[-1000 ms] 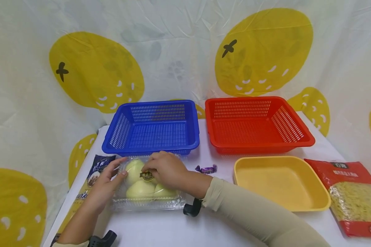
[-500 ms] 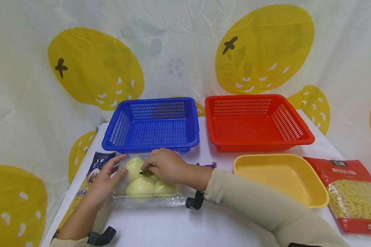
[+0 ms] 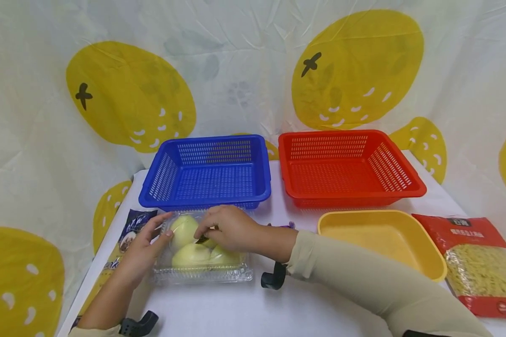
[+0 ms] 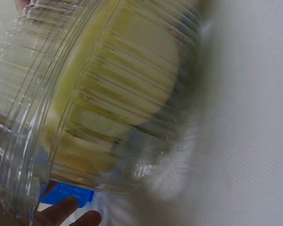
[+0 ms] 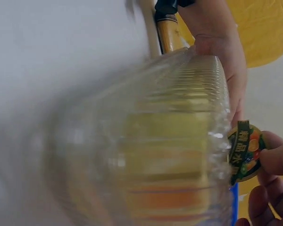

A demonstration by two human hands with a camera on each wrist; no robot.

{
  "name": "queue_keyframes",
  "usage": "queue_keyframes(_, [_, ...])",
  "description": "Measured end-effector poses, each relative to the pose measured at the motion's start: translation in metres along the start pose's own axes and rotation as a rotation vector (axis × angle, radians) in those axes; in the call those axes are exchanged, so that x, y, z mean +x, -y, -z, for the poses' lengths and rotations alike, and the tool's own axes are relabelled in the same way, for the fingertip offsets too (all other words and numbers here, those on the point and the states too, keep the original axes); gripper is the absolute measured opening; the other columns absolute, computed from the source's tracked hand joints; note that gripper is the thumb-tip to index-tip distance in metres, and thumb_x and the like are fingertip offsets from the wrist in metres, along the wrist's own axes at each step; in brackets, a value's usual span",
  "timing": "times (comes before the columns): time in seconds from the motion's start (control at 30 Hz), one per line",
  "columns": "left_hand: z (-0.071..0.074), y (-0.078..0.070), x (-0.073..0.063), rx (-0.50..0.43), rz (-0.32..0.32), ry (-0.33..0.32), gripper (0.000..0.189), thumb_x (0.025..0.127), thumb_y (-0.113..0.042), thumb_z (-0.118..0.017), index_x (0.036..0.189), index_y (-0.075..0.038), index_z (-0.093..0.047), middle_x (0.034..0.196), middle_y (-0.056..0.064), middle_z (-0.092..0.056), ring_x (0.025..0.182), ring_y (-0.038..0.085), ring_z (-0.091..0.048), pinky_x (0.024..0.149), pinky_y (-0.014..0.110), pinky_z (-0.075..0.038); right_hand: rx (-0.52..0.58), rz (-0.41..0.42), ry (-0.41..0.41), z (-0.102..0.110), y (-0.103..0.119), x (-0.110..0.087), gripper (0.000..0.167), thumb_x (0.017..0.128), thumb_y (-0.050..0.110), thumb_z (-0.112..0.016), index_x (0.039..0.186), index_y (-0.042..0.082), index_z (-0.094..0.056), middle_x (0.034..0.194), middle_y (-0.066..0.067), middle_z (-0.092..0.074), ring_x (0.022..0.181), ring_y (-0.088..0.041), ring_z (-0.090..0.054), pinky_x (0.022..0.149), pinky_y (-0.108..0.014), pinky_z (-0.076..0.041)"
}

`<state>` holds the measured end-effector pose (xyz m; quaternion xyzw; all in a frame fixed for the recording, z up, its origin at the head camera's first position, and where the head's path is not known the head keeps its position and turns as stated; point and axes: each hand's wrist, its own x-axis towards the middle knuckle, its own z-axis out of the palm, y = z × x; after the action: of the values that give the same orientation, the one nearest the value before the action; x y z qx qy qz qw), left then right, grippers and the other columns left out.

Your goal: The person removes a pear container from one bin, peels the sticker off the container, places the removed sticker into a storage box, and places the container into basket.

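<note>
Evidently one thing is being worked on: the clear plastic clamshell box (image 3: 202, 275) of pale green fruit (image 3: 190, 255), flat on the bench (image 3: 211, 309) at 7 o'clock from the centre of the head view, with the blue basket (image 3: 206, 202) just beyond it at 12 o'clock.

Handling (judged): fairly heavy for its size because of the fruit; walls thin, ribbed, springy and rather slick. A lid-only hold would likely flex or pop it; better grip is low on the walls at 3 and 9 o'clock, or from beneath. Fruit firm but could bruise.

Label (image 5: 247, 153): light, thin, flexible, probably tacky underneath; may crease or tear. Best taken by an edge. It stands at an angle to the lid in the right wrist view; whether any of it sticks, cannot tell.

Right hand (image 3: 227, 228): over the lid, thumb and finger pinching the label, other fingers bent in.

Left hand (image 3: 141, 248): at the box's 9 o'clock side, fingers spread, thumb apart and resting by the lid edge, apparently steadying; no closed grip seen
</note>
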<state>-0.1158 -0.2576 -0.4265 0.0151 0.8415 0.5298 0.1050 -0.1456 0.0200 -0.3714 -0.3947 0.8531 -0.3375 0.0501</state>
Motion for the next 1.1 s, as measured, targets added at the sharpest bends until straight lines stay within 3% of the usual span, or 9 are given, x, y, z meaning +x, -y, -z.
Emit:
queue_keyframes(0.4, [0.0, 0.001, 0.0, 0.009, 0.013, -0.008, 0.057, 0.114, -0.034, -0.054, 0.167, -0.024, -0.035, 0.177, 0.013, -0.019, 0.158, 0.054, -0.018, 0.114, 0.081, -0.027, -0.05, 0.098, -0.062, -0.005, -0.004, -0.013, 0.022, 0.103, 0.008, -0.071, 0.109, 0.021, -0.087, 0.105, 0.008, -0.074, 0.106, -0.011, -0.065, 0.095, -0.024, -0.05])
queue_keyframes(0.67, [0.0, 0.0, 0.001, 0.013, -0.02, -0.004, 0.056, 0.114, -0.031, -0.055, 0.166, -0.021, -0.036, 0.176, 0.016, -0.021, 0.157, 0.055, -0.019, 0.113, 0.081, -0.029, 0.111, 0.165, -0.174, 0.011, 0.003, -0.017, 0.02, 0.1, 0.0, -0.07, 0.104, 0.013, -0.085, 0.104, 0.002, -0.074, 0.104, -0.012, -0.066, 0.09, -0.025, -0.055])
queue_keyframes(0.9, [0.0, -0.004, 0.0, 0.054, 0.027, -0.013, 0.057, 0.114, -0.036, -0.054, 0.167, -0.025, -0.035, 0.176, 0.014, -0.02, 0.157, 0.054, -0.019, 0.113, 0.081, -0.028, 0.071, 0.19, -0.073, 0.029, 0.009, -0.024, 0.019, 0.101, 0.003, -0.072, 0.107, 0.014, -0.085, 0.103, 0.005, -0.075, 0.103, -0.01, -0.065, 0.088, -0.023, -0.054])
queue_keyframes(1.1, [-0.002, -0.005, -0.002, 0.053, 0.047, -0.007, 0.058, 0.114, -0.036, -0.053, 0.167, -0.026, -0.034, 0.177, 0.014, -0.019, 0.158, 0.053, -0.018, 0.114, 0.08, -0.029, 0.058, 0.186, -0.033, 0.044, 0.011, -0.04, 0.022, 0.099, 0.002, -0.071, 0.106, 0.017, -0.085, 0.099, 0.008, -0.072, 0.099, -0.007, -0.063, 0.086, -0.024, -0.055])
